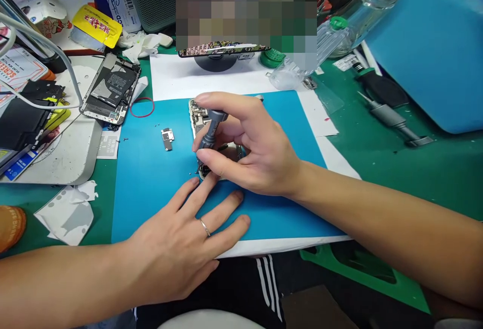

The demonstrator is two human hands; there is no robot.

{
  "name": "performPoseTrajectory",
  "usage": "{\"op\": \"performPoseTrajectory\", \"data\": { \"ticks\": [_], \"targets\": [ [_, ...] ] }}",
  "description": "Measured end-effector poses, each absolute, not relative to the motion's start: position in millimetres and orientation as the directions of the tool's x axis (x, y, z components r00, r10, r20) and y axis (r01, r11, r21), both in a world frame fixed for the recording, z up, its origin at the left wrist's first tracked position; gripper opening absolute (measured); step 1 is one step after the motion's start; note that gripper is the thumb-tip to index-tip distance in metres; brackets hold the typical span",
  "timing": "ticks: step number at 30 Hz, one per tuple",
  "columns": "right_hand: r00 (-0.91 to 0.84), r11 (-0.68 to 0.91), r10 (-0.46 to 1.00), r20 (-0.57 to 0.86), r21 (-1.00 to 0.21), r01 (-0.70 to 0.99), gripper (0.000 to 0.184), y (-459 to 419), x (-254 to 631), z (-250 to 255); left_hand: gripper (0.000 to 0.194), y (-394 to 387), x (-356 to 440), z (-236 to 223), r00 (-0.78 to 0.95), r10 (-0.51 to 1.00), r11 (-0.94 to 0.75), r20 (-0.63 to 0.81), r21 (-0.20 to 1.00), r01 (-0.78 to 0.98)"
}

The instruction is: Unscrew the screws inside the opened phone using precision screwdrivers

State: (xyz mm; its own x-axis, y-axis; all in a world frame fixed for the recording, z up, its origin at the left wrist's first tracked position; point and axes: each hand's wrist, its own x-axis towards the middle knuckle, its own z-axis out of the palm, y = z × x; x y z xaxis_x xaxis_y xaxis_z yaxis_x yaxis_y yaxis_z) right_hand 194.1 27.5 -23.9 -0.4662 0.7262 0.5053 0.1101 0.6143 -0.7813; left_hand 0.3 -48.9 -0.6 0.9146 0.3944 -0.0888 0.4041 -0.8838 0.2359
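Note:
An opened phone (196, 117) lies on the blue mat (151, 208), its inner parts bare and much of it hidden behind my right hand. My right hand (256, 143) grips a grey screwdriver (212, 129), with a fingertip resting on its top end. The driver's tip points down at the phone's near left corner. Fingers spread, my left hand (196, 223) lies on the mat, its fingertips at the near end of the phone. To the left of the phone sits a small metal shield plate (167, 139), with tiny screws scattered about.
A second opened phone (112, 90) leans at the left beside a red rubber band (142, 107). Two more screwdrivers (394, 117) lie at the right near a clear bottle (370, 12). Torn paper (70, 216) lies at the left edge.

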Motion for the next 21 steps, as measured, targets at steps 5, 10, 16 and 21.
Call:
{"op": "performPoseTrajectory", "data": {
  "ticks": [5,10,16,21],
  "targets": [
    [-0.484,0.608,0.728,0.486,-0.783,0.128,0.053,27.1,194.0,-24.2,0.063,-47.9,-0.8,-1.6,0.914,0.396,-0.883,-0.088,0.235,0.406],
    [-0.509,0.575,0.738,0.442,-0.808,0.132,0.052,25.5,194.2,-22.0,0.065,-49.2,-1.0,-7.0,0.913,0.404,-0.880,-0.059,0.247,0.406],
    [-0.421,0.629,0.726,0.543,-0.772,0.089,0.056,26.1,195.9,-22.3,0.066,-50.3,-0.5,-6.2,0.912,0.403,-0.886,-0.072,0.221,0.409],
    [-0.377,0.657,0.717,0.586,-0.749,0.083,0.056,26.5,197.5,-21.3,0.066,-51.7,-1.4,-3.2,0.902,0.422,-0.882,-0.091,0.188,0.432]
  ]
}}
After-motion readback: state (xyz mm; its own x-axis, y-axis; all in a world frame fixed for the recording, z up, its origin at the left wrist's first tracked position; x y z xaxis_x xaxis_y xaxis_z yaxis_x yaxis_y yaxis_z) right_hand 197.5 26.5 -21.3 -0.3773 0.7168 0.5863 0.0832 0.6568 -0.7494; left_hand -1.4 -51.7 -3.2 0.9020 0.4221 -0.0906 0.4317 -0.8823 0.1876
